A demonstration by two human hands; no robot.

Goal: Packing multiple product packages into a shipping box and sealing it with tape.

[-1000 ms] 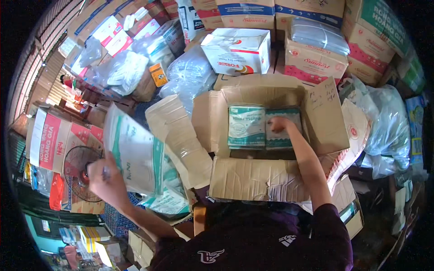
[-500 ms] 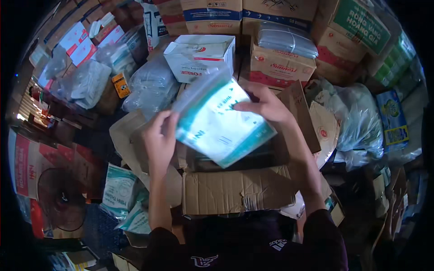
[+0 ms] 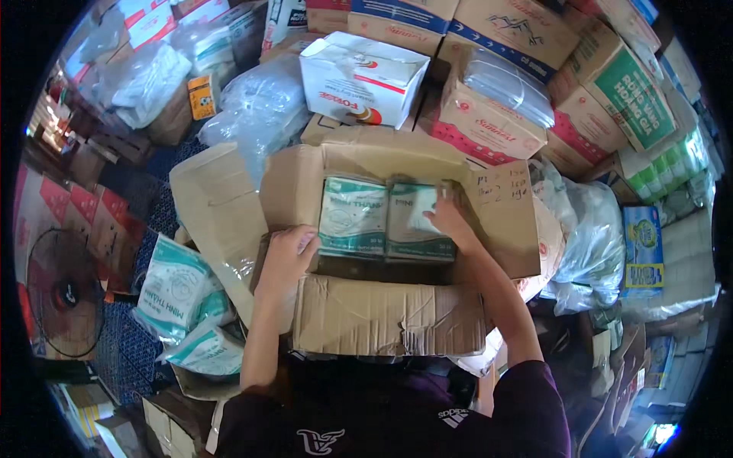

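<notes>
An open cardboard box (image 3: 389, 317) stands in front of me with its flaps folded outward. Two white-and-green plastic packets lie flat and side by side inside it: a left packet (image 3: 353, 214) and a right packet (image 3: 412, 237). My right hand (image 3: 452, 217) reaches in from the right and rests on the right packet, its fingers apart and a little blurred. At the box's left side, my left hand (image 3: 289, 256) is curled over the wall, fingertips close to the left packet. Similar packets (image 3: 175, 286) lie outside the box at the left.
A white carton (image 3: 365, 76) and brown cartons (image 3: 489, 114) line the far side. Clear plastic bags lie at the far left (image 3: 256, 99) and right (image 3: 592, 229). A dark round fan (image 3: 65, 294) stands at the left, near a patterned blue surface (image 3: 126, 343).
The packet held up between both hands is now down inside the box. My right hand has lowered onto it; my left hand has moved to the box's left wall. The view has shifted.
</notes>
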